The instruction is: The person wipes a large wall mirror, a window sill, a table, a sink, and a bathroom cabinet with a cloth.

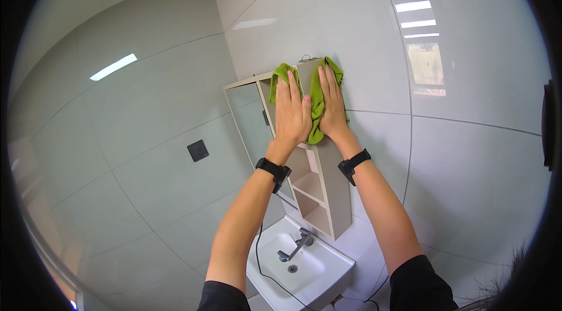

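A beige wall-mounted mirror cabinet (pixel 340 197) has open shelves (pixel 309 183) beside its mirrored door (pixel 246 113). My left hand (pixel 292 111) lies over green cloth (pixel 281 74) at the upper front of the shelves, its fingers straight and pointing up. Against the cabinet's upper right side, my right hand (pixel 332 104) presses more green cloth (pixel 317 118), fingers extended. Whether this is one cloth or two I cannot tell, because my hands cover the middle. A small metal fitting (pixel 308 59) sits on the cabinet top, just beyond the cloth. Both wrists wear black straps.
Below the cabinet is a white washbasin (pixel 325 276) with a grey faucet (pixel 298 245). A thin black cable (pixel 258 249) hangs down across the basin. The left tiled wall carries a black wall socket (pixel 198 151). Glossy tiles (pixel 373 69) back the cabinet.
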Tool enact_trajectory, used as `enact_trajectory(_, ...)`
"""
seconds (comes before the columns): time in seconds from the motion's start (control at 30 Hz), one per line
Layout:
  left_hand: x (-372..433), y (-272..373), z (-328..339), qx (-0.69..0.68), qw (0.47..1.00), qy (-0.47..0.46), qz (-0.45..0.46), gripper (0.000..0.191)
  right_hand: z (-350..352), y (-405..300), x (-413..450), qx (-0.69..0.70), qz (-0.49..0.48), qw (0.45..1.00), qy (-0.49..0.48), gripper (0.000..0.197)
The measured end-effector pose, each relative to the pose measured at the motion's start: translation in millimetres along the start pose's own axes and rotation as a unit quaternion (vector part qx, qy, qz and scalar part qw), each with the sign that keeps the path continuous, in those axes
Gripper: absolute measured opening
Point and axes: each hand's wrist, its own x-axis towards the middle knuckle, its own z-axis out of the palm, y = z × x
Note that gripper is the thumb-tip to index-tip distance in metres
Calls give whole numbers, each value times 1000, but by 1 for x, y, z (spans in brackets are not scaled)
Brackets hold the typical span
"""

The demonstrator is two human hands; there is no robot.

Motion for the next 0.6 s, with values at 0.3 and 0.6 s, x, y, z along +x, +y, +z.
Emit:
enact_trajectory(0.3, -11, 10, -11, -1, 992, -116, 44, 66, -1, 8, -13, -2, 40, 998, -54, 64)
enact_trajectory(0.6, -89, 5, 2, 5, 966, -257, 13, 70, -2, 0, -105, -36, 125, 984, -123, 68)
